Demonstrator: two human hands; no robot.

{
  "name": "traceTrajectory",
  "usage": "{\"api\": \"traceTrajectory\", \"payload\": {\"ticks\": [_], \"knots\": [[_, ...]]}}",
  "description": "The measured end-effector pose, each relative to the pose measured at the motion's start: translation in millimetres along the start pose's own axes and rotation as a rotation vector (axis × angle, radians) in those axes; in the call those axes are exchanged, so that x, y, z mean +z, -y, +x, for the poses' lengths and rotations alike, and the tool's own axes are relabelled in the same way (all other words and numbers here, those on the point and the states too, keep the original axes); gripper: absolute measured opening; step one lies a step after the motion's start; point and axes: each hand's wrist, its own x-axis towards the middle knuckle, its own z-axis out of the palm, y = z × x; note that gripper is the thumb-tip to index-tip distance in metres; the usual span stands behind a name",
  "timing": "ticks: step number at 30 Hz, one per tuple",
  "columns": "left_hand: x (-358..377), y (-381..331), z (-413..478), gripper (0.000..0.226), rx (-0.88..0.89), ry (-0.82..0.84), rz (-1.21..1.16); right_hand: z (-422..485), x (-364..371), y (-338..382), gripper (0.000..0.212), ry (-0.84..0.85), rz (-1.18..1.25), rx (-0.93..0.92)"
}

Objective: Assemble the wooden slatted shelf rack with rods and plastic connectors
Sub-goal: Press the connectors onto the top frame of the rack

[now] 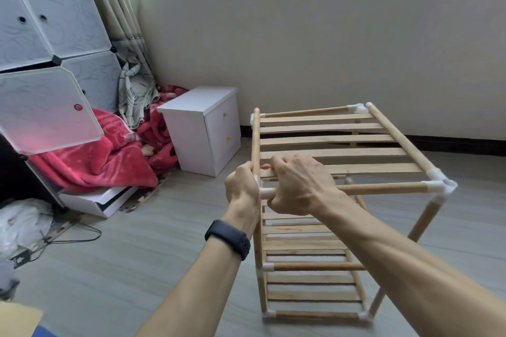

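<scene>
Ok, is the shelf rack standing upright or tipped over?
Upright: the shelf rack stands on its legs on the floor, slatted tiers stacked level, one above another.

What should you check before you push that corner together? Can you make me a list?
1. Left hand grips the side rod: ok.
2. Right hand grips the front rod: ok.
3. Front rod sits in the right connector: ok, it looks joined.
4. Front rod is fully inside the left connector: cannot tell, the hands cover most of it.
5. Rack stands with its bottom corners on the floor: ok.
</scene>
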Motion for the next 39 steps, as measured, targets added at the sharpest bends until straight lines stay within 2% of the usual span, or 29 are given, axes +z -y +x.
{"api": "traceTrajectory", "payload": {"ticks": [3, 5, 8, 10, 13, 15, 17, 19, 21, 22, 24, 27, 30, 33, 36, 38, 39], "knots": [[-2, 6, -3, 0.027, 0.024, 0.057, 0.04, -11, -4, -9, 0.05, 0.013, -0.001, -0.064], [-6, 7, 1, 0.018, 0.078, 0.078, 0.132, -22, -11, -22, 0.046, 0.003, -0.029, -0.135], [-20, 0, 9, 0.009, 0.185, 0.017, 0.233, -48, -20, -54, 0.044, -0.058, -0.129, -0.262], [-29, -9, 16, 0.015, 0.245, -0.061, 0.324, -72, -22, -83, 0.046, -0.15, -0.14, -0.274], [-39, -21, 30, 0.028, 0.317, -0.13, 0.449, -110, -27, -125, 0.043, -0.201, -0.157, -0.072], [-41, -26, 39, 0.037, 0.342, -0.136, 0.51, -129, -37, -150, 0.042, -0.107, -0.197, 0.178], [-37, -27, 42, 0.045, 0.34, -0.089, 0.561, -148, -51, -170, 0.055, -0.025, -0.195, 0.425], [-27, -24, 41, 0.05, 0.354, -0.009, 0.599, -164, -63, -187, 0.061, -0.116, -0.018, 0.597], [-14, -18, 38, 0.055, 0.38, 0.086, 0.611, -171, -73, -188, 0.05, -0.316, 0.209, 0.636], [-6, -16, 36, 0.057, 0.381, 0.139, 0.624, -170, -77, -180, 0.042, -0.378, 0.294, 0.625], [8, -13, 32, 0.054, 0.348, 0.229, 0.641, -162, -82, -152, 0.032, -0.396, 0.353, 0.578], [20, -10, 28, 0.043, 0.294, 0.263, 0.54, -145, -78, -107, 0.037, -0.332, 0.361, 0.479], [16, -8, 22, 0.036, 0.253, 0.296, 0.473, -128, -62, -76, 0.048, -0.237, 0.28, 0.416], [3, -7, 4, 0.036, 0.13, 0.406, 0.423, -115, -45, -52, 0.046, -0.193, 0.227, 0.352], [-13, -1, -18, 0.038, 0.02, 0.56, 0.385, -108, -29, -30, 0.043, -0.166, 0.077, 0.195], [-17, 13, -34, 0.04, 0.032, 0.62, 0.354, -109, -22, -22, 0.042, -0.175, 0.005, 0.106], [-16, 21, -41, 0.044, 0.064, 0.58, 0.349, -111, -20, -22, 0.041, -0.193, -0.02, 0.077]]}}
